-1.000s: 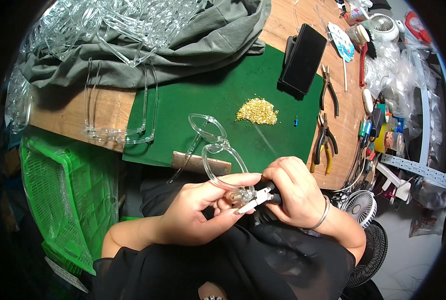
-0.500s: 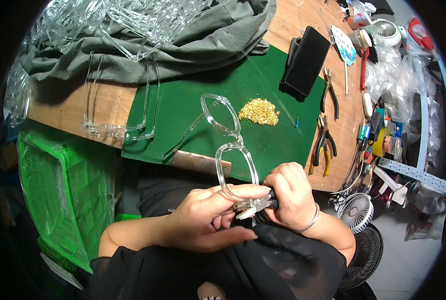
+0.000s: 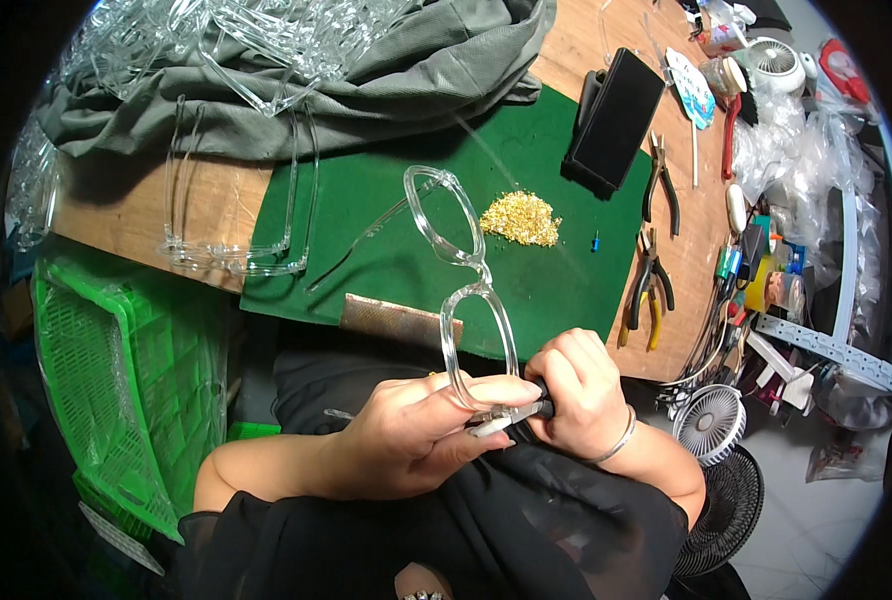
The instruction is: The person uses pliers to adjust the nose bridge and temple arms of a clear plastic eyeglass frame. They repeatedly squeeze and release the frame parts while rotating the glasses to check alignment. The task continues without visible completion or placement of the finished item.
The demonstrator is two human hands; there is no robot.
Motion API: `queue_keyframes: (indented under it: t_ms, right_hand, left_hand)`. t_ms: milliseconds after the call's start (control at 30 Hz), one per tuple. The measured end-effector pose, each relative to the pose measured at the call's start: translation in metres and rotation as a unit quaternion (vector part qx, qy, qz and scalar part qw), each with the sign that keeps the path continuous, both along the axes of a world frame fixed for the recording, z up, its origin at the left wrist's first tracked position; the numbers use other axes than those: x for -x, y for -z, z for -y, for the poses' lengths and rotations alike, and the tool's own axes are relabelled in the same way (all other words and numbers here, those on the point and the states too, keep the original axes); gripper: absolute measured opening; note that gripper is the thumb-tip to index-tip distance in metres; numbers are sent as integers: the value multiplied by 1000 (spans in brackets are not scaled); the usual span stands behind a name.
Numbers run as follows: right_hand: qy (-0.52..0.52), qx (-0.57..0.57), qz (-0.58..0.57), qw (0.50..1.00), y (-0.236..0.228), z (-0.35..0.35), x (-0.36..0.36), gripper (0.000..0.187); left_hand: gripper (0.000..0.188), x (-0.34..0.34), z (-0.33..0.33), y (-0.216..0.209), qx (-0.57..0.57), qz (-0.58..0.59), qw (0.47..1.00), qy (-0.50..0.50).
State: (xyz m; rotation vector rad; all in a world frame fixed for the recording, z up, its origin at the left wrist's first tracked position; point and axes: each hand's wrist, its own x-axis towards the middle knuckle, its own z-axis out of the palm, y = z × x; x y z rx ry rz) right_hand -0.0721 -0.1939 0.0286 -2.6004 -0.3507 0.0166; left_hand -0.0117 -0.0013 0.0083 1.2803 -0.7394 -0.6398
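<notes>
While the left hand (image 3: 416,435) gripped the clear spectacle frame (image 3: 466,290) near the green mat (image 3: 386,250), the right hand (image 3: 576,395) clenched a dark-handled tool (image 3: 526,410) at its one unfitted hinge; the other temple looked already attached.

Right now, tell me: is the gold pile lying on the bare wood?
No, the gold pile lies on the green mat, not on the wood.

A wooden tabletop (image 3: 206,205) fills the upper part of the view, with a dark green mat (image 3: 386,215) laid across its middle and a grey cloth (image 3: 406,70) bunched along its far edge. To the left, beside the tabletop, stands a bright green plastic crate (image 3: 96,370). At lower right a pale grey floor (image 3: 816,520) shows, with two small fans (image 3: 711,425) standing on it, and the light is even and bright.
</notes>
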Motion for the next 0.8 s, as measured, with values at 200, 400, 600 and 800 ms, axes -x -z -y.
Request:
queue_keyframes:
  t_ms: [200, 400, 600, 800]
  right_hand:
    - [-1, -2, -26, 1000, 4, 1, 2, 21]
    - [-21, -42, -84, 995, -7, 9, -12, 45]
    - [19, -47, -116, 992, 1, 35, -6, 36]
    - [193, -99, -78, 973, 46, 47, 2, 25]
  left_hand:
    - [39, 2, 4, 8, 24, 4, 999, -32]
    - [47, 3, 0, 0, -19, -184, 983, 4]
    - [33, -14, 10, -9, 6, -249, 967, -47]
    - [30, -22, 68, 21, -47, -43, 984, -165]
